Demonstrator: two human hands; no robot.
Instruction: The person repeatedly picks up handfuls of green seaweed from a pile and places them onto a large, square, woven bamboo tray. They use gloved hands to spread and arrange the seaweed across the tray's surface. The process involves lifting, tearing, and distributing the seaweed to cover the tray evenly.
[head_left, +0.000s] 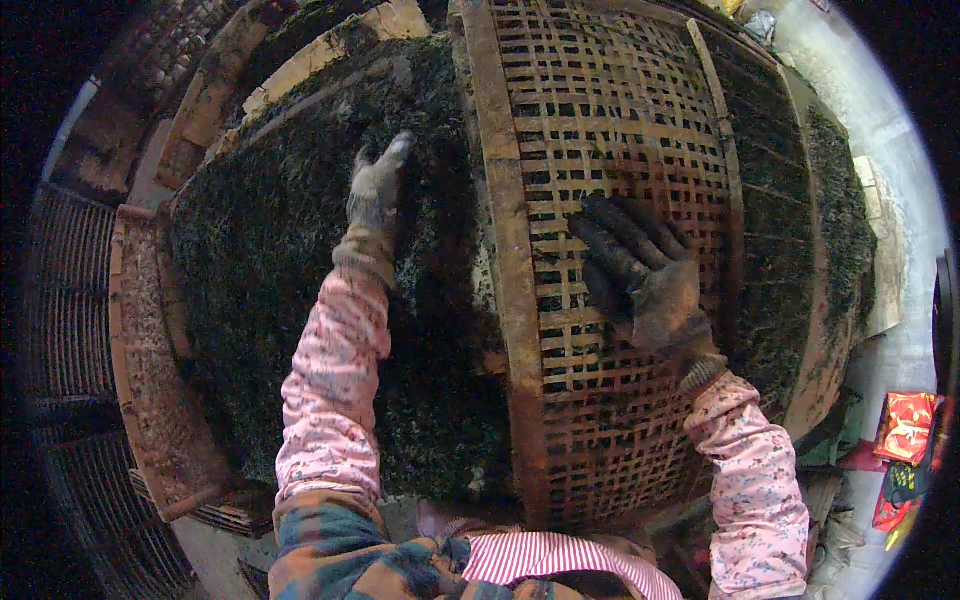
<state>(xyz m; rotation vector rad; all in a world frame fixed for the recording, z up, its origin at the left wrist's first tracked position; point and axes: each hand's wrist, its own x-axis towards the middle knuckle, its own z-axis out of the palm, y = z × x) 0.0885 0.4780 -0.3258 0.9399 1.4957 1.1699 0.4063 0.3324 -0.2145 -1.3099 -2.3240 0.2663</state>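
Note:
My left hand (377, 180), in a pale, soiled glove, reaches over a dark, shredded, leaf-like mass (300, 247) in a large wooden-edged bin or trough. Its thumb and fingers look apart, and nothing is seen in it. My right hand (637, 262), in a glove with blackened fingers, is spread over a woven slatted tray (600, 127), probably bamboo, with a wooden frame. The tray lies right of the dark mass, and bits of dark matter cling to its weave. Whether the right palm touches the weave cannot be told.
Right of the tray, more dark matter lies behind a wooden strip (799, 150). A curved wooden board (150, 360) edges the left side, beside a ribbed dark grille (75, 292). Red packets (906, 427) lie on the pale floor at the far right.

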